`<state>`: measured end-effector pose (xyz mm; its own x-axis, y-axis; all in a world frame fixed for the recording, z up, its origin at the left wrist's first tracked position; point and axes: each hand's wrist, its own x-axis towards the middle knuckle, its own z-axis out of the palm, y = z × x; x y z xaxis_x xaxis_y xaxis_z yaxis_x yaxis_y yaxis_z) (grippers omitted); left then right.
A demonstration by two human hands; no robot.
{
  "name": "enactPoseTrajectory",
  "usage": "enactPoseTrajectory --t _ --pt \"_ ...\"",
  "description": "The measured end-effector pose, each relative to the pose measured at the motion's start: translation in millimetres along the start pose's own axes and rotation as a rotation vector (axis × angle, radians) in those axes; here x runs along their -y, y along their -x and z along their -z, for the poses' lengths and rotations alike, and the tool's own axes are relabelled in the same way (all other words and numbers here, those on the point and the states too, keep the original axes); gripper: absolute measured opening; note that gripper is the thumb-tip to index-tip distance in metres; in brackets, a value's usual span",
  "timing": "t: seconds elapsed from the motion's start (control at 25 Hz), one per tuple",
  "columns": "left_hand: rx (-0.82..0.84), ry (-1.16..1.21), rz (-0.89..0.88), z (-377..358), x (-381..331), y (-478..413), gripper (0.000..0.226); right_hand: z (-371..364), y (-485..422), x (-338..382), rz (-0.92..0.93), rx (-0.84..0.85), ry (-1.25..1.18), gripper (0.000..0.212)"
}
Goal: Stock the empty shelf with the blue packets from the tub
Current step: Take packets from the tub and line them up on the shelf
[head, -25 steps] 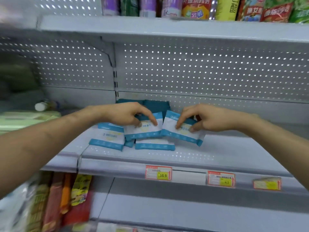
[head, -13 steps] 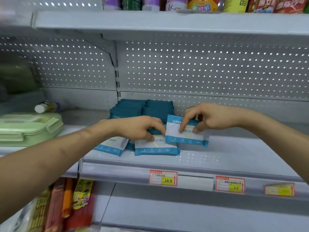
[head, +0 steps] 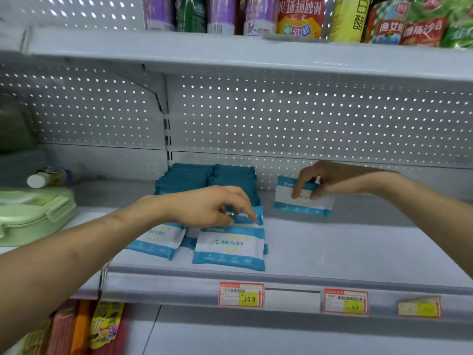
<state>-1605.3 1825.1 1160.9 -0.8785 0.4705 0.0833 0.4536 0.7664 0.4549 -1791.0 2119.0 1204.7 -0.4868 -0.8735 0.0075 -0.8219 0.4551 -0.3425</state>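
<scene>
On the shelf (head: 332,252), stacked packets (head: 204,178) stand at the back; loose packets (head: 229,248) lie before them, a single packet (head: 302,203) to their right. A lidded box (head: 33,216) sits far left.

Right hand (head: 325,180) pinches blue-and-white plastic packet (head: 302,204), tilted, on grey metal shelf (head: 345,247), right of dark teal packet stack (head: 210,178). Left hand (head: 212,206) pinches second packet (head: 253,217) atop front flat packets (head: 229,248) near shelf edge.

White-and-blue banded packets (head: 229,248), teal stacks (head: 210,179), pale green box (head: 33,216), white perforated backboard (head: 307,119).
</scene>
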Motion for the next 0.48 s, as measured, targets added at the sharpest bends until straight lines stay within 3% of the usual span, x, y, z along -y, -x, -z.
enactPoseTrajectory --t 0.48 --pt "-0.089 -0.047 0.086 33 3 17 0.038 -23 -104 -59 -0.044 -0.096 0.216 0.049"
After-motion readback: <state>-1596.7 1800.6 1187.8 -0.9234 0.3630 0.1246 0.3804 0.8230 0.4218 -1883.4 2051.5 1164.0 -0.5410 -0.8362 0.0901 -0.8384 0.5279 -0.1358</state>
